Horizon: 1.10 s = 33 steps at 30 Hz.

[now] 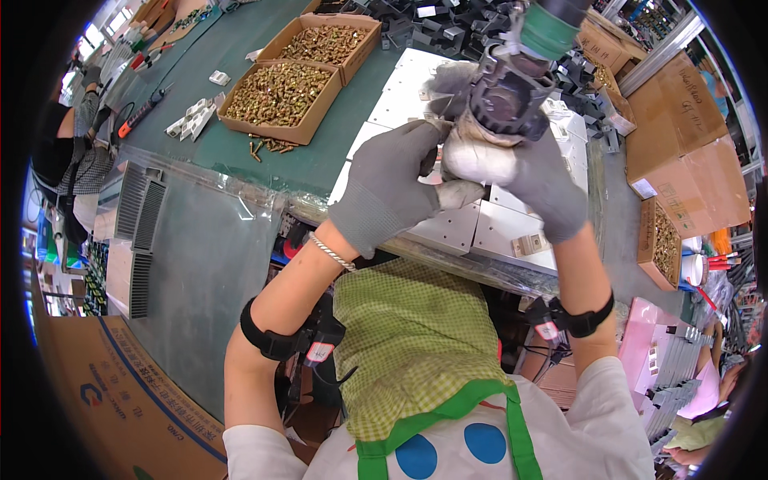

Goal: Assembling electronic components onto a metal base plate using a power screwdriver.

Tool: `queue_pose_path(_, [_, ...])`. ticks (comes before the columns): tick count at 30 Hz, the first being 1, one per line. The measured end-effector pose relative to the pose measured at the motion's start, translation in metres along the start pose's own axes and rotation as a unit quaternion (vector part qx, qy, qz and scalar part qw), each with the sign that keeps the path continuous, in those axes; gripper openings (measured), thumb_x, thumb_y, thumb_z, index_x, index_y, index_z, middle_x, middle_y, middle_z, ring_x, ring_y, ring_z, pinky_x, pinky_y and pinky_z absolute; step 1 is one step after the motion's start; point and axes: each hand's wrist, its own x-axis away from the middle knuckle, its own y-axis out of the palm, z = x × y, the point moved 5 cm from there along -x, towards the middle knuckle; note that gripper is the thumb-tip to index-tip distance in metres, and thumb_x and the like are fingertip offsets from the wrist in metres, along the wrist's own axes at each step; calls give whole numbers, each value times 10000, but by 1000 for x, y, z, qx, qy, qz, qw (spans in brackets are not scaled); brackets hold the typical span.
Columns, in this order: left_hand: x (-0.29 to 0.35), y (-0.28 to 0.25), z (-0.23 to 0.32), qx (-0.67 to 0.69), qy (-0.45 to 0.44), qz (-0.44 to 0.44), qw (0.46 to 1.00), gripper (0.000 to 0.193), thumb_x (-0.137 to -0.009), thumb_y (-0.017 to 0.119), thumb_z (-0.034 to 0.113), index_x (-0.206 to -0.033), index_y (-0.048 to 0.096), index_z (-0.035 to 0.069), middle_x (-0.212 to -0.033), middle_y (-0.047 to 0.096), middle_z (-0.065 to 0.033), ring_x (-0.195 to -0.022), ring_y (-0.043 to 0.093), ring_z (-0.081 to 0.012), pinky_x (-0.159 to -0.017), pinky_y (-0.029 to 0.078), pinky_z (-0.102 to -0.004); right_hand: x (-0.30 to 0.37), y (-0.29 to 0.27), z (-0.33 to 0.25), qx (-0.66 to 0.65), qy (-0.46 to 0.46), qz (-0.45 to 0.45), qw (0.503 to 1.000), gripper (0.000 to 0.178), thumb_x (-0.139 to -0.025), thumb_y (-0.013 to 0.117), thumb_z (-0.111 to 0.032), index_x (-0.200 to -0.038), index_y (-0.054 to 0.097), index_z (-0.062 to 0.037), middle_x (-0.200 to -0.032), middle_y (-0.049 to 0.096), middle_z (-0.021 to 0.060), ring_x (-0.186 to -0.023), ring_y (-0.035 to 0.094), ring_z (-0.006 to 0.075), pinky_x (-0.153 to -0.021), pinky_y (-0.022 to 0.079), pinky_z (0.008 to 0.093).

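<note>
- Plates: white, in rows beneath both hands; one bears a small metal block. Finished share cannot be told; fastener stock suggests much remains.
- Right hand: wrapped around black-and-green tool, above plates.
- Left hand: curled over plates; whether pinching anything, cannot tell.
- Brass fasteners: left of plates, in carton.
- Black brackets: beyond plates.
- Obstruction: tool and right hand hide part of plates.

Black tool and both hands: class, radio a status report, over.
Right hand wrapped around black tool. Left hand curled over white plates, grip unclear. Black tool blocks view of some plates.
</note>
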Motion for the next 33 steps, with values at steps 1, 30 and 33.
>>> queue_pose_path(1, [4,-4,-1,49,-58,-48,996,553,-570,739,433,-925,583,39,-687,535,-86,-598,543,-239,-558,429,-318,-1,7,2,-127,13,38,991,379,-668,722,-182,-977,571,-22,-880,615,25,-796,571,114,-730,465,254])
queue_pose_path(30, [60,-6,-50,-151,-33,-51,987,383,-609,726,290,-895,618,61,-673,539,-72,-587,547,-239,-525,431,-308,11,22,27,-291,-12,152,944,358,-692,712,-64,-1005,556,15,-900,633,74,-800,609,145,-715,502,268])
queue_pose_path(33, [60,-5,-52,-146,-38,-53,987,371,-615,724,272,-899,617,58,-680,543,-73,-594,550,-243,-529,432,-310,9,18,20,-95,-63,147,983,356,-702,700,-50,-1016,549,22,-912,632,77,-807,609,132,-724,500,262])
